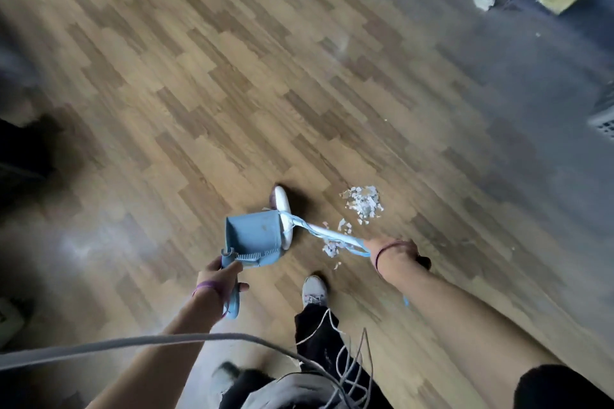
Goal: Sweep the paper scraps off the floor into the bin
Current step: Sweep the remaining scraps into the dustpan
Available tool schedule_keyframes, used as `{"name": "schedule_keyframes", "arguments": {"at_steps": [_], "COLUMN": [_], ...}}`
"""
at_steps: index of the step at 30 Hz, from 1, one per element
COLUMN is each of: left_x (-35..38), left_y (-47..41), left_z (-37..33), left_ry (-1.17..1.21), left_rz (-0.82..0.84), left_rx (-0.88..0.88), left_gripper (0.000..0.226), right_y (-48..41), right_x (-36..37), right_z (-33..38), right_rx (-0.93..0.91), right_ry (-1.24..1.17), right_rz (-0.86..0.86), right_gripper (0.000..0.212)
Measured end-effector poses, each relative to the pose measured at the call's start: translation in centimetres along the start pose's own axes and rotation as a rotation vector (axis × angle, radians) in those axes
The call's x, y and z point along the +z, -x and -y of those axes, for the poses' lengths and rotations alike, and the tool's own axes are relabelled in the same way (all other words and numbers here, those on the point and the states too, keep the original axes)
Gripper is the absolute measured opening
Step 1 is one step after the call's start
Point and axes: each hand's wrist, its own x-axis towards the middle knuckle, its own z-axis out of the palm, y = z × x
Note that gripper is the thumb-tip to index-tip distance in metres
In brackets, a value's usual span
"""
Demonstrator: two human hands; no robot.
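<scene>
paper scraps [363,202] lie just beyond the right hand [397,251] gripping the broom [332,236].

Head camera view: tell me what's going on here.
A person is sweeping a wood-pattern floor. Their left hand grips the handle of a blue plastic dustpan; their right hand grips a long white broom wrapped in blue tape, its head against the dustpan. The torn white paper scraps mostly lie in a pile on the floor right of the dustpan, a few more beside the broom's shaft. The pan looks nearly empty.
</scene>
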Motion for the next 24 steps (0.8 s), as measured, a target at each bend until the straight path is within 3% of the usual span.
{"name": "schedule_keyframes", "arguments": {"at_steps": [5, 10, 18, 24], "left_x": [9.2, 13.4, 13.3, 12.8], "left_y": [1.0, 2.0, -0.1, -5.7], "left_z": [-4.3, -7.9, -15.4, -22.0], "left_ry": [-0.128, -0.170, -0.258, -0.267], "left_rz": [0.181, 0.226, 0.141, 0.249], "left_rx": [0.048, 0.083, 0.278, 0.268], "left_gripper": [0.026, 0.018, 0.025, 0.031], "right_y": [-0.3, -0.1, 0.7, -4.9], "right_x": [2.8, 5.2, -0.1, -5.7], "right_z": [-9.1, -13.5, -12.3, -8.2], "right_rx": [0.196, 0.279, 0.328, 0.388], "right_ry": [-0.047, -0.275, -0.586, -0.770], "right_rz": [0.082, 0.060, 0.062, 0.075], "right_gripper": [0.056, 0.044, 0.041, 0.045]}}
